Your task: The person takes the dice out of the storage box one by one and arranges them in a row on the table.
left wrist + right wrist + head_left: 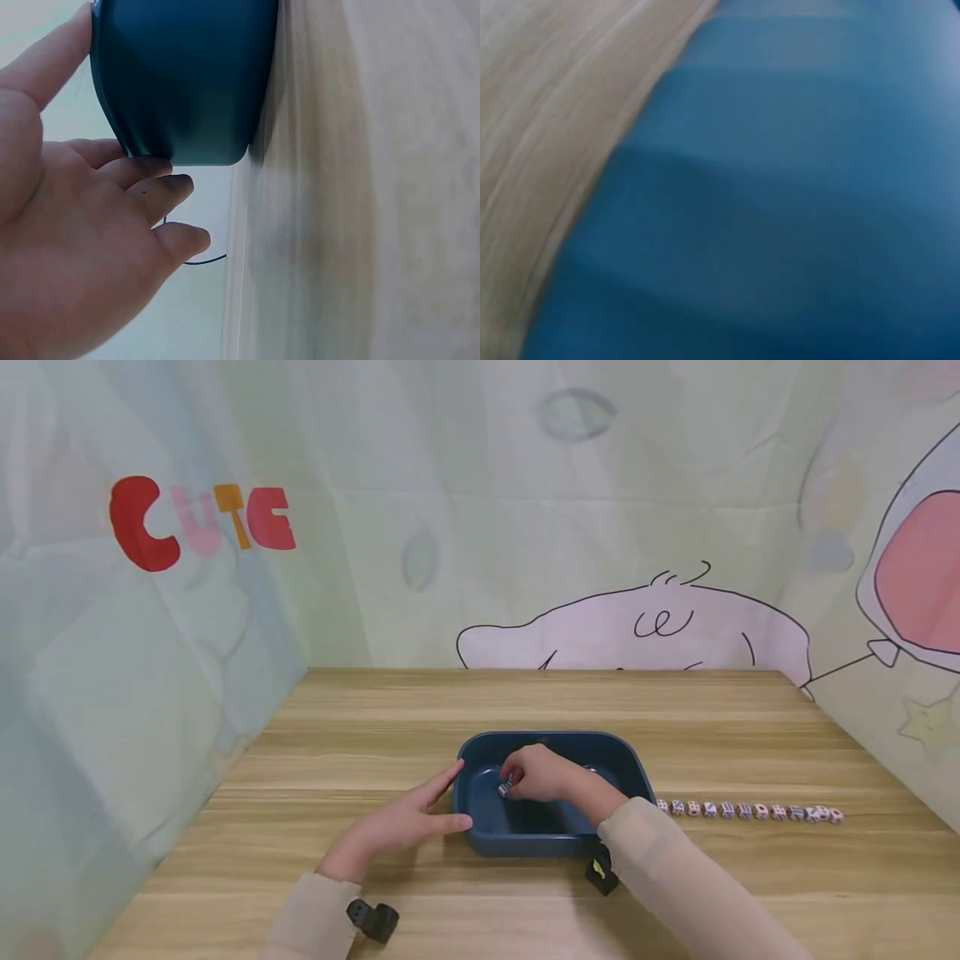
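Observation:
A dark blue rectangular box (525, 845) stands on the wooden table, its top uncovered. My left hand (397, 822) steadies its left end, thumb on the near part of the rim and fingers stretched to the far part. In the left wrist view, the left hand (82, 225) has its thumb and fingertips against the box wall (187, 90). Inside the box, my right hand (546, 774) reaches down with curled fingers and pinches a small white die (504, 789) near the left side. Part of the box floor is hidden behind that hand. The right wrist view shows only the blue wall (765, 187), blurred.
Several white dice with red and dark dots form a row (744, 811) on the table (375, 710), running right from the box. Toward its right end the dice sit closer together. Printed cloth walls (397, 452) enclose the table at the back and sides.

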The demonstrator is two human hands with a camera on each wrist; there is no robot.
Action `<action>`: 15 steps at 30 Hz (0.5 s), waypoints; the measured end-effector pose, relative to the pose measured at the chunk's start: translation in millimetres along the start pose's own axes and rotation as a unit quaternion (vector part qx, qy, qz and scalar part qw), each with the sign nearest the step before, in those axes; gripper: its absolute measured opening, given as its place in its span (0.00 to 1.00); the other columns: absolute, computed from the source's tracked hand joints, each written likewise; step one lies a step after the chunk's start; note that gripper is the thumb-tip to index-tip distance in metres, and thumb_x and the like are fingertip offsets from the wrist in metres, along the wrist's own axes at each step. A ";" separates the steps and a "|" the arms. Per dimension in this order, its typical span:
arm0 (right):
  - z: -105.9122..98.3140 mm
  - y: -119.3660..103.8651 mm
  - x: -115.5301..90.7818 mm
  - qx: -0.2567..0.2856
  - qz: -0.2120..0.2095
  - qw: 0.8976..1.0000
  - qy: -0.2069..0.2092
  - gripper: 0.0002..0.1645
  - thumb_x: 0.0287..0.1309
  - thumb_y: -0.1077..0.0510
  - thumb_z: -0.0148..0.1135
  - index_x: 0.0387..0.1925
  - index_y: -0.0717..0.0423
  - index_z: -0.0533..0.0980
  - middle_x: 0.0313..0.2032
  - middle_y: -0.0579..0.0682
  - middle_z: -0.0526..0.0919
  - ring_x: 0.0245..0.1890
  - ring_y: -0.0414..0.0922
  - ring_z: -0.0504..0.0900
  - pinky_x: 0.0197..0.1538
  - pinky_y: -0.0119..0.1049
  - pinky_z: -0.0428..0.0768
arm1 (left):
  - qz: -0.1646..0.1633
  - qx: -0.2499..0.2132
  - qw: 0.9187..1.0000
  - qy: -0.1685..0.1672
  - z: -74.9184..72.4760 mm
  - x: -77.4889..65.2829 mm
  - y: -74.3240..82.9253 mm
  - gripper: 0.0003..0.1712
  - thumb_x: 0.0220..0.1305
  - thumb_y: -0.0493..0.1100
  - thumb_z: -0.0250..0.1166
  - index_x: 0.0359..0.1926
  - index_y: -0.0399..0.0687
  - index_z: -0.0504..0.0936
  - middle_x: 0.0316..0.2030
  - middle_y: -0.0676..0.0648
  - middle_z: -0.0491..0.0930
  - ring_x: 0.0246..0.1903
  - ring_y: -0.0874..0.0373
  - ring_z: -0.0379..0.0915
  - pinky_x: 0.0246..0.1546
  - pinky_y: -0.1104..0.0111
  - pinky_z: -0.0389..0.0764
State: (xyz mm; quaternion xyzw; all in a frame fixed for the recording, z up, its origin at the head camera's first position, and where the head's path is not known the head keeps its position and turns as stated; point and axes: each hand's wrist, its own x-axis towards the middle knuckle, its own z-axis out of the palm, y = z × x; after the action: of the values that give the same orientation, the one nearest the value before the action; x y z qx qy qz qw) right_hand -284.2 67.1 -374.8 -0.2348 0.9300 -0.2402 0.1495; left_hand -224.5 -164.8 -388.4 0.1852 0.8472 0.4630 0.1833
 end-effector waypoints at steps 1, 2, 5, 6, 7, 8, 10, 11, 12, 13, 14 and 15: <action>0.2 -0.3 0.0 0.000 0.002 1.000 0.000 0.12 0.58 0.61 0.66 0.45 0.56 0.81 0.34 0.49 0.82 0.33 0.43 0.77 0.42 0.40 0.80 | -0.001 0.000 1.000 0.001 0.0 0.4 -0.3 0.49 0.62 0.57 0.65 0.76 0.57 0.49 0.75 0.44 0.46 0.74 0.44 0.40 0.68 0.41 0.49; 0.2 -0.8 -0.5 -0.003 0.003 1.000 0.000 0.12 0.58 0.61 0.66 0.44 0.56 0.81 0.34 0.48 0.81 0.33 0.43 0.77 0.42 0.39 0.80 | -0.001 0.002 1.000 0.001 0.0 0.6 -0.4 0.49 0.62 0.58 0.65 0.76 0.57 0.49 0.75 0.44 0.46 0.74 0.45 0.40 0.68 0.41 0.49; 0.7 -1.1 -0.3 -0.007 0.004 1.000 0.000 0.11 0.58 0.61 0.66 0.44 0.56 0.81 0.33 0.48 0.81 0.32 0.43 0.78 0.42 0.38 0.80 | 0.000 0.004 1.000 0.003 -0.2 1.0 -0.2 0.49 0.62 0.57 0.65 0.76 0.57 0.49 0.75 0.44 0.47 0.74 0.45 0.40 0.69 0.41 0.49; 0.8 -1.0 -0.2 -0.007 0.005 1.000 0.000 0.11 0.58 0.61 0.66 0.43 0.56 0.82 0.33 0.48 0.82 0.32 0.43 0.78 0.42 0.38 0.80 | 0.000 0.003 1.000 0.003 -0.2 1.0 0.1 0.49 0.62 0.57 0.65 0.76 0.56 0.49 0.75 0.44 0.47 0.74 0.45 0.40 0.69 0.41 0.49; 1.0 -0.9 0.0 -0.006 0.007 1.000 0.000 0.11 0.58 0.61 0.66 0.43 0.56 0.82 0.33 0.48 0.82 0.32 0.43 0.78 0.42 0.38 0.80 | 0.002 0.003 1.000 0.003 -0.3 0.9 0.2 0.49 0.62 0.57 0.65 0.76 0.56 0.49 0.75 0.44 0.46 0.74 0.45 0.40 0.69 0.41 0.49; 1.2 -0.8 0.0 -0.004 0.007 1.000 0.001 0.10 0.57 0.62 0.66 0.43 0.56 0.82 0.33 0.48 0.82 0.33 0.43 0.78 0.42 0.39 0.80 | 0.002 0.003 1.000 0.003 -0.3 0.7 0.4 0.49 0.62 0.57 0.65 0.76 0.56 0.49 0.75 0.44 0.46 0.74 0.45 0.40 0.69 0.41 0.49; 1.9 0.2 1.0 0.003 0.010 1.000 0.001 0.10 0.57 0.62 0.66 0.42 0.56 0.82 0.34 0.49 0.82 0.33 0.43 0.78 0.43 0.40 0.81 | 0.001 0.001 1.000 0.003 -0.3 0.4 0.6 0.49 0.62 0.57 0.65 0.76 0.55 0.49 0.75 0.44 0.46 0.74 0.44 0.40 0.69 0.42 0.49; 2.1 0.6 1.2 0.007 0.012 1.000 0.001 0.10 0.57 0.62 0.66 0.42 0.56 0.82 0.34 0.49 0.82 0.34 0.44 0.78 0.44 0.40 0.81 | 0.002 0.001 1.000 0.003 -0.2 0.3 0.7 0.49 0.62 0.57 0.65 0.76 0.55 0.49 0.75 0.44 0.46 0.74 0.44 0.40 0.69 0.42 0.49; 2.3 1.0 1.4 0.011 0.014 1.000 0.001 0.10 0.57 0.62 0.66 0.42 0.56 0.82 0.34 0.49 0.82 0.34 0.44 0.78 0.44 0.40 0.81 | 0.001 0.001 1.000 0.004 -0.1 0.2 0.7 0.49 0.62 0.57 0.65 0.76 0.55 0.49 0.75 0.44 0.46 0.74 0.44 0.40 0.69 0.42 0.49; 2.4 1.2 1.5 0.016 0.017 1.000 0.002 0.10 0.57 0.62 0.67 0.42 0.56 0.82 0.35 0.49 0.82 0.34 0.43 0.78 0.44 0.40 0.81 | 0.001 0.002 1.000 0.004 -0.1 0.1 0.7 0.49 0.62 0.57 0.65 0.76 0.55 0.49 0.75 0.44 0.46 0.74 0.44 0.40 0.69 0.42 0.49; 2.4 1.4 1.5 0.020 0.018 1.000 0.002 0.10 0.56 0.62 0.67 0.42 0.56 0.82 0.34 0.49 0.82 0.34 0.43 0.78 0.44 0.40 0.81 | 0.001 0.002 1.000 0.005 0.0 0.1 0.8 0.49 0.62 0.57 0.65 0.76 0.55 0.49 0.75 0.44 0.46 0.74 0.44 0.40 0.69 0.42 0.49; 2.5 1.7 1.8 0.023 0.020 1.000 0.002 0.10 0.56 0.62 0.67 0.42 0.56 0.83 0.34 0.49 0.82 0.34 0.43 0.78 0.44 0.39 0.81 | 0.001 0.003 1.000 0.005 0.1 0.2 0.9 0.49 0.62 0.57 0.65 0.76 0.55 0.49 0.75 0.44 0.46 0.74 0.45 0.41 0.69 0.42 0.50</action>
State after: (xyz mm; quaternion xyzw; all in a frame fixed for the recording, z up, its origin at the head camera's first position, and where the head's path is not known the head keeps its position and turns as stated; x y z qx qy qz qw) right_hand -285.3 66.6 -378.1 -0.2123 0.9291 -0.2588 0.1573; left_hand -224.5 -164.1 -387.7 0.1841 0.8496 0.4612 0.1777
